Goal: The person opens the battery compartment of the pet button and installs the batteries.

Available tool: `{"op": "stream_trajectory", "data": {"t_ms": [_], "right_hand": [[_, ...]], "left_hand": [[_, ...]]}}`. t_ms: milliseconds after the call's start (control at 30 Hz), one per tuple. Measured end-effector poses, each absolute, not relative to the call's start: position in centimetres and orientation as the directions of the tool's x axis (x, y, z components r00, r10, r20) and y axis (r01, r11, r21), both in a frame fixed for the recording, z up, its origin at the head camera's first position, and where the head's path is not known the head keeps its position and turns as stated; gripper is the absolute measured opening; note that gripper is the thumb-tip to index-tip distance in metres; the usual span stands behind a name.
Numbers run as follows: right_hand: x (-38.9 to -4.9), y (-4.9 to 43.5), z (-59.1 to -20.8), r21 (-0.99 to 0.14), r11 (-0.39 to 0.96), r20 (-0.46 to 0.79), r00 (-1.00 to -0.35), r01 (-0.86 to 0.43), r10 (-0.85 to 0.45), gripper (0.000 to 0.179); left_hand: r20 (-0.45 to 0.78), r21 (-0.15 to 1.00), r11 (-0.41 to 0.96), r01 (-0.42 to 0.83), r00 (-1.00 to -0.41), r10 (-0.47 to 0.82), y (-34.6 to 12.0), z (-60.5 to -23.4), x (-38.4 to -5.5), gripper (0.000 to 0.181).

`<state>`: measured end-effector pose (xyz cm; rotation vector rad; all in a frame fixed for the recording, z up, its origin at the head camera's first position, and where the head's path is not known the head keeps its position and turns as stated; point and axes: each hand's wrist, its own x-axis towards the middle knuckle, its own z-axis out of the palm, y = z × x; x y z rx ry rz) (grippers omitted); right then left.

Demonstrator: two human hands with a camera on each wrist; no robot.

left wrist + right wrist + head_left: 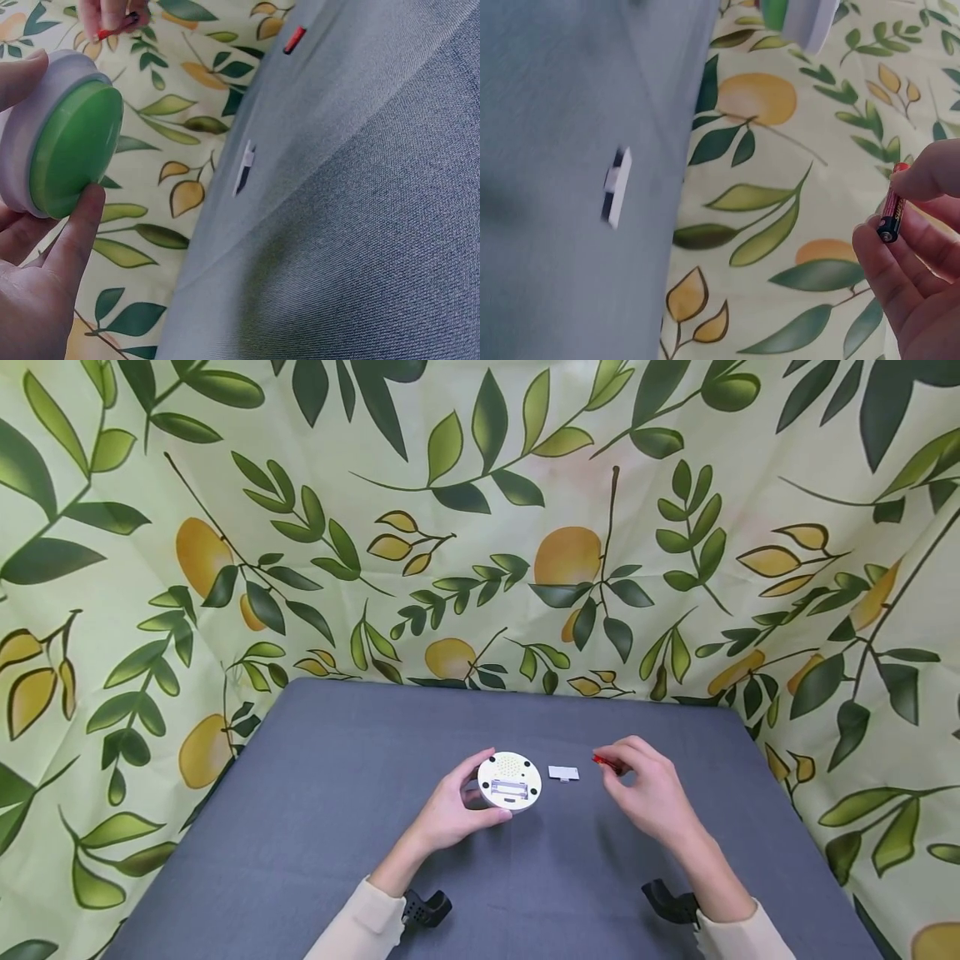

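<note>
My left hand (450,802) grips a round white push-button device (510,770) by its sides, thumb and fingers round the rim. Its underside faces the head camera, showing an uncovered battery compartment, a speaker grille and small dark feet. The green dome (79,146) is on the opposite side, in the left wrist view. Between thumb and fingers, my right hand (648,789) pinches a small red and black battery (892,204), held above the table to the right of the device. A white battery cover (563,772) lies between the two hands on the table.
Another red and black battery (295,40) lies on the table in the left wrist view. The grey cloth-covered table (300,860) reaches back to a leaf-and-fruit patterned curtain (480,527), which also stands along both sides. Black wrist mounts (427,908) sit at both cuffs.
</note>
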<state>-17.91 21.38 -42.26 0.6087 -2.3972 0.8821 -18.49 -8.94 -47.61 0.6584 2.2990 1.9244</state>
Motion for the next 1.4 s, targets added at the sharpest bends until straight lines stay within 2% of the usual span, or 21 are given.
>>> {"op": "stream_trajectory", "data": {"t_ms": [333, 667, 933, 1400], "right_hand": [[-18.0, 19.2, -42.1, -0.478, 0.629, 0.616, -0.745, -0.612, -0.257, 0.026], [-18.0, 17.3, -42.2, -0.456, 0.566, 0.648, -0.693, -0.686, -0.318, 0.028], [-17.9, 15.9, -42.1, -0.477, 0.548, 0.609, -0.708, -0.687, -0.357, 0.025], [-17.7, 14.3, -42.4, -0.435, 0.559, 0.560, -0.698, -0.706, -0.446, 0.021]], "left_hand": [[0.216, 0.953, 0.123, 0.276, -0.907, 0.361, -8.7, -47.7, -18.5, 0.087], [0.236, 0.952, 0.098, 0.289, -0.901, 0.363, -8.0, -47.9, -18.6, 0.086], [0.237, 0.953, 0.091, 0.289, -0.898, 0.370, -8.0, -48.3, -18.6, 0.087], [0.239, 0.955, 0.070, 0.287, -0.890, 0.389, -7.8, -48.7, -18.5, 0.085]]}}
